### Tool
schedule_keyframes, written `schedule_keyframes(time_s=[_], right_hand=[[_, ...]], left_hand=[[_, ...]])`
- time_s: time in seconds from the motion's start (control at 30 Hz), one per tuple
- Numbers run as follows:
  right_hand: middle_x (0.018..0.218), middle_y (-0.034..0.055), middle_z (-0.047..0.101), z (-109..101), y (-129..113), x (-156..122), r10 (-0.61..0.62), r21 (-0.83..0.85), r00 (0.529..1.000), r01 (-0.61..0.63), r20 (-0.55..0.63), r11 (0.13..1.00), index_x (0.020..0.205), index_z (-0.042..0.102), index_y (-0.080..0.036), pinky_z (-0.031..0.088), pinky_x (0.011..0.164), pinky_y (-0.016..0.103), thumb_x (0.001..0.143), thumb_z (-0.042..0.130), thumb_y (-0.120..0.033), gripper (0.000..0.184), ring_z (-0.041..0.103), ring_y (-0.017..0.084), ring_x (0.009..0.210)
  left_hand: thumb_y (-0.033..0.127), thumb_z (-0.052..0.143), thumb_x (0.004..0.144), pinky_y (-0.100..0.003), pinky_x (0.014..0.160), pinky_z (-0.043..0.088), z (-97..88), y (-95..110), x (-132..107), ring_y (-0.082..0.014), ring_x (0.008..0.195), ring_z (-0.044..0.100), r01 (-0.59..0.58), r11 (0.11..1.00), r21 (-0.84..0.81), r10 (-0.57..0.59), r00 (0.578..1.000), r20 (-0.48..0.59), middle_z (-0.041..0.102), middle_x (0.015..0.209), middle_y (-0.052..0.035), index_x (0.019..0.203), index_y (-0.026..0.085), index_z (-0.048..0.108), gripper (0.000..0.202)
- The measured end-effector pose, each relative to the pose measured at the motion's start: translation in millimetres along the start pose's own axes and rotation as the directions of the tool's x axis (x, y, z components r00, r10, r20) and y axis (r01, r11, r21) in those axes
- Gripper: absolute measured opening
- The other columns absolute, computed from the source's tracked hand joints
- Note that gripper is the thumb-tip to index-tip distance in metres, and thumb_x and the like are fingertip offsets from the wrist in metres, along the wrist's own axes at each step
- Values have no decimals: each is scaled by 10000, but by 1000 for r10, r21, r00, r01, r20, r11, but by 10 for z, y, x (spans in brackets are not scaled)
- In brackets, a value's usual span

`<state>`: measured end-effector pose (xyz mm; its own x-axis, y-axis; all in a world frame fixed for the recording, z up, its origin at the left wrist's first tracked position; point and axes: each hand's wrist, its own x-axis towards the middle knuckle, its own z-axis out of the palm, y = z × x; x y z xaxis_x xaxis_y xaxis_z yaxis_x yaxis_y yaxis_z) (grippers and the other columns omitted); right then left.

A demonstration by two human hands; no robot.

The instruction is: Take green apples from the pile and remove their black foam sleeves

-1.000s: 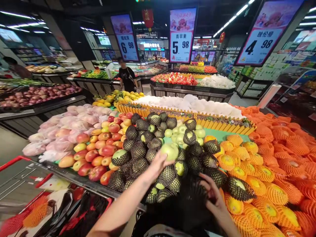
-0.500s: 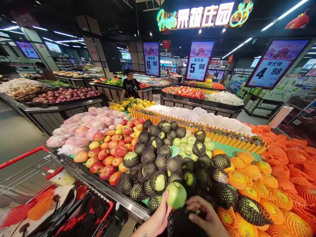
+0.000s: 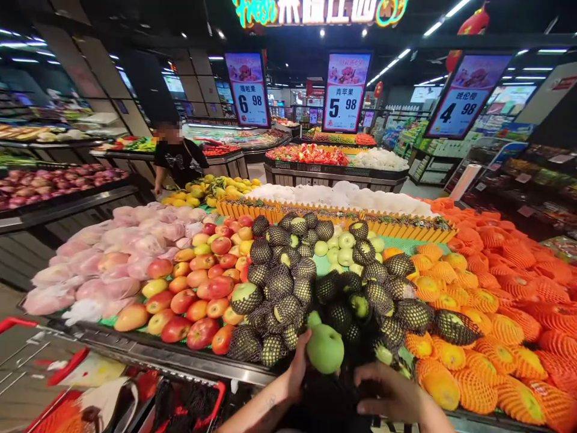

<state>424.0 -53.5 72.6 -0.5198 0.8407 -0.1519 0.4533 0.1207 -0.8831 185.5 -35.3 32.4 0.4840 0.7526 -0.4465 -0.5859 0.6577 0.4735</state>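
My left hand (image 3: 295, 367) is closed round a bare green apple (image 3: 325, 348), held just above the front edge of the fruit stand. Below the apple hangs a dark net bag (image 3: 331, 400). My right hand (image 3: 388, 393) grips the bag's rim with curled fingers. Right behind the apple lies a heap of green apples in black foam nets (image 3: 288, 282), with several bare green ones (image 3: 340, 245) farther back.
Red apples (image 3: 205, 294) lie left of the heap, bagged pink fruit (image 3: 121, 246) farther left, fruit in orange nets (image 3: 487, 313) on the right. A red shopping cart (image 3: 67, 391) stands at the lower left. A person in black (image 3: 178, 159) stands beyond the stand. Price signs hang overhead.
My left hand lifted the green apple off the heap and drew it back toward me. My right hand stayed on the dark bag. The view shifted slightly.
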Motion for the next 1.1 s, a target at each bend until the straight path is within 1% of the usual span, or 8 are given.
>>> schedule_keyframes(time_s=[0.17,0.27,0.37,0.47,0.63,0.77,0.93,1.1], right_hand=[[841,48,736,457,-343,317,-75,54,983,85,-165,995,961,765,-242,517,711,329,843,690,-564,351,646,233,791],[861,69,750,804,-536,554,-35,122,949,77,-315,990,921,763,-236,528,768,366,821,686,-624,408,665,262,835],[917,80,758,1101,-665,741,16,181,892,73,-451,981,926,758,-240,520,844,397,809,708,-608,389,674,285,897],[833,48,720,1274,-784,874,68,241,906,39,-417,970,874,734,-226,495,779,355,840,692,-564,342,650,259,838],[675,-22,545,1411,-986,996,206,411,909,-43,-362,911,763,627,-200,370,626,287,754,756,-603,423,502,174,672],[605,-53,454,1560,-1058,1087,217,520,930,-32,-297,853,685,564,-202,296,570,268,703,762,-675,513,402,134,595],[605,-52,482,1693,-1067,1254,269,530,903,-55,-336,846,695,592,-192,302,571,263,695,788,-651,499,425,131,597],[598,-57,482,1683,-1076,1360,265,543,909,-52,-321,838,699,612,-182,302,552,247,710,791,-636,489,418,122,589]], left_hand=[[801,555,738,-336,816,524,-311,464,-358,-247,807,709,146,986,85,-149,988,31,769,824,-107,1068,97,723,796],[775,585,744,-400,1037,451,-508,624,-521,-287,1040,685,225,944,242,-246,967,61,771,1013,-123,1115,116,715,767],[670,648,774,-413,1142,353,-676,708,-602,-269,1170,615,129,892,433,-191,976,104,744,1135,-80,1094,173,722,596],[580,690,780,-430,1168,310,-834,771,-627,-270,1206,569,22,850,527,-150,968,200,729,1163,-61,1032,189,740,467],[765,577,781,-503,1173,294,-1127,904,-677,-314,1207,565,-27,843,537,-175,931,321,689,1247,-110,1212,173,701,742],[847,601,706,-477,1204,251,-1262,1060,-751,-356,1351,461,-144,749,647,-259,835,486,622,1370,-124,1328,176,651,917],[861,754,456,-553,1171,287,-1209,1234,-836,-426,1342,452,-20,704,710,-463,746,479,647,1321,-130,1373,184,616,1148],[587,925,433,-544,1147,333,-1250,1232,-888,-399,1301,509,64,799,598,-385,818,427,661,1285,-119,1385,181,583,1090]])
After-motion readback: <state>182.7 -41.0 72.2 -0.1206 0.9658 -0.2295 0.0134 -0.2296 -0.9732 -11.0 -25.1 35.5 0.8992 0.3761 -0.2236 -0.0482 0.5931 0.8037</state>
